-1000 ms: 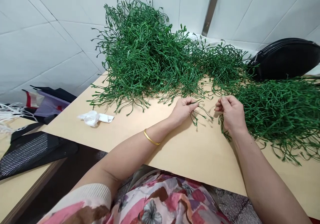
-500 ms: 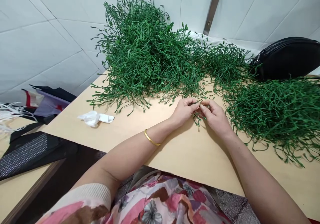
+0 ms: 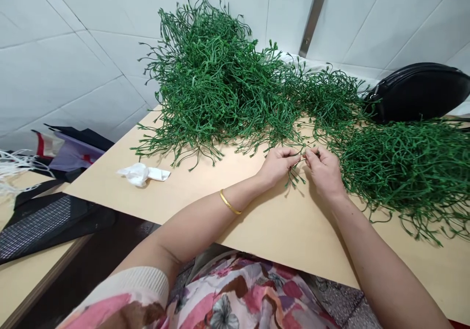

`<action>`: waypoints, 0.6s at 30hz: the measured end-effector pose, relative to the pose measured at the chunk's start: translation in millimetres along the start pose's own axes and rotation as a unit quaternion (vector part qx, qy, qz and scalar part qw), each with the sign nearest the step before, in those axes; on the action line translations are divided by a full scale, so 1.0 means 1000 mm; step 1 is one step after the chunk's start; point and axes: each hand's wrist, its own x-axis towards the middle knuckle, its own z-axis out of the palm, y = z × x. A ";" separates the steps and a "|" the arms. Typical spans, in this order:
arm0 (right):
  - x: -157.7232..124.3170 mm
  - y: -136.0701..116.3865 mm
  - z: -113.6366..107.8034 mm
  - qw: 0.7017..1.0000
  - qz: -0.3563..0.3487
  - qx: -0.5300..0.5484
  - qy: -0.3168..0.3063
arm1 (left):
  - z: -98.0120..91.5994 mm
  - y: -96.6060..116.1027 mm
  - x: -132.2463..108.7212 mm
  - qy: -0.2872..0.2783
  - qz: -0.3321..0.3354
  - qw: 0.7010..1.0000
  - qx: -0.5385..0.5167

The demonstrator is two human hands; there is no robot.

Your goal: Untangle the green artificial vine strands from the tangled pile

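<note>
Between my two hands is a small green artificial stem (image 3: 293, 178) with several thin branches tipped with buds, hanging below the fingers. My left hand (image 3: 278, 165) pinches it between thumb and forefinger. Just beside it, my right hand (image 3: 325, 170) is closed in a pinch at the stem's upper end, its fingertips nearly touching the left ones. Beyond the hands rises a large tangled heap of green artificial stems (image 3: 216, 79). To the right of my right hand lies a second pile of green stems (image 3: 407, 172).
A crumpled white tissue (image 3: 141, 174) lies left on the pale tabletop (image 3: 198, 192). Behind the right pile stands a black bag (image 3: 422, 91) near the tiled wall (image 3: 110, 6). Dark mesh fabric (image 3: 44, 221) and white strings (image 3: 18, 167) are on another surface at far left.
Both hands have shifted slightly right. My fingertips have drawn a little apart, and the stem's branches show more clearly below my left hand.
</note>
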 end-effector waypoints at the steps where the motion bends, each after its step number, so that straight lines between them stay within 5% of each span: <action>1: -0.001 -0.002 0.000 1.000 0.001 -0.018 0.023 | 0.001 0.001 0.000 0.000 -0.001 1.000 -0.001; 10: -0.002 -0.011 -0.008 0.990 -0.038 -0.108 0.086 | 0.008 0.004 -0.001 -0.010 0.023 1.000 0.009; 18: 0.003 -0.007 -0.021 0.993 -0.012 -0.006 -0.117 | -0.002 -0.002 -0.002 -0.011 0.014 1.000 0.002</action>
